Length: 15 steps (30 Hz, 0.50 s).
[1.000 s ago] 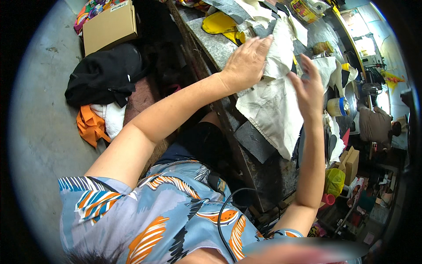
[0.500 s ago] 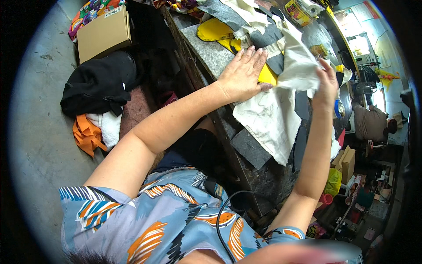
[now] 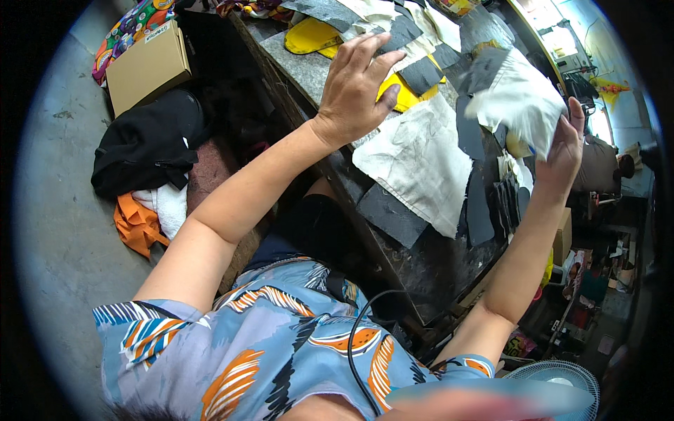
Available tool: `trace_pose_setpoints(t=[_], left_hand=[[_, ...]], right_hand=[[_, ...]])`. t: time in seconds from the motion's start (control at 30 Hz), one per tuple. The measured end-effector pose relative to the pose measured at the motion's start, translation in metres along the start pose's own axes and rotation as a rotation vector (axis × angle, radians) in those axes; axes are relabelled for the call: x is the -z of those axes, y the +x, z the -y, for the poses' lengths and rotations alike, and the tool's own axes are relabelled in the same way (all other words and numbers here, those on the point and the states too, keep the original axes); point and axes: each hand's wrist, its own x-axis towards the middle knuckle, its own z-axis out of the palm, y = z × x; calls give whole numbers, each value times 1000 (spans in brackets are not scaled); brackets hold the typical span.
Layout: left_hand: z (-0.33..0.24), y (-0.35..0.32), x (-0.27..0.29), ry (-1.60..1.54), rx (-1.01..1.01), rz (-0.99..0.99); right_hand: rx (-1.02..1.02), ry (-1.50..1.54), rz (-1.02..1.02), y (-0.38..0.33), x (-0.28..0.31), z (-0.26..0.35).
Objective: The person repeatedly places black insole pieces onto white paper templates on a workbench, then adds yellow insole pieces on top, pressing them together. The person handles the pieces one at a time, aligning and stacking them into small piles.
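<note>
My right hand is raised at the right of the workbench, its fingers closed on a white cloth piece smeared by motion; a dark grey patch shows at the piece's far end. Over the bench's left edge hovers my left hand, fingers apart and nothing in them. Beneath and beyond it lie yellow flat pieces, one with a rounded end, among dark grey scraps and white ones. Nearer me, a larger white cloth lies flat, partly over a dark grey piece.
The dark workbench runs diagonally away from me. Dark strips stand bunched near its right side. On the left are a cardboard box, a black garment and an orange cloth. A fan is at lower right; another person sits beyond.
My right hand has moved right and lifted the white cloth piece off the pile. My left hand has come up off the pieces it was pressing and shifted left.
</note>
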Motion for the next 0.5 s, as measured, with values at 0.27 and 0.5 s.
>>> trace_pose_setpoints(t=[0.27, 0.5], left_hand=[[-13, 9, 24, -1781, 835, 696], [-50, -5, 23, -1773, 938, 600]], right_hand=[[-106, -604, 470, -63, -34, 33], [-85, -488, 170, -84, -27, -1]])
